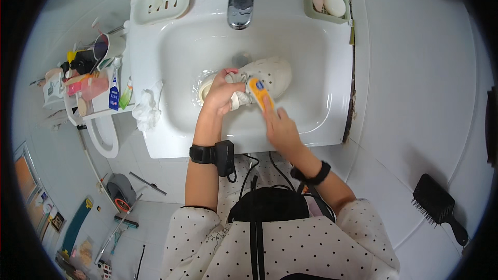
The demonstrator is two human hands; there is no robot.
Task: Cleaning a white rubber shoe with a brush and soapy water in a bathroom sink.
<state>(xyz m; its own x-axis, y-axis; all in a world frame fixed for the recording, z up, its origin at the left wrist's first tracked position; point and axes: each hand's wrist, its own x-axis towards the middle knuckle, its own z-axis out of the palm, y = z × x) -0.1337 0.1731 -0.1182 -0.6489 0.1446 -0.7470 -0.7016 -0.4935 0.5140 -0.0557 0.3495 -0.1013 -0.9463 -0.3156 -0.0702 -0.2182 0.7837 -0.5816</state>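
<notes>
A white shoe lies in the white sink, its rounded toe pointing to the right and its heel to the left. My left hand grips the shoe around its opening and laces, with the fingers closed. In my right hand is an orange scrub brush, held by its near end over the shoe's lace area. The brush's bristles are hidden beneath its body. Some water glistens around the heel. The drain shows partly behind the shoe.
A chrome faucet juts over the basin. On the sink's back corners sit a white soap dish and a green soap box. Crumpled white cloth or tissue hangs at the left edge, beside a shelf of toiletries. A black hairbrush is at right.
</notes>
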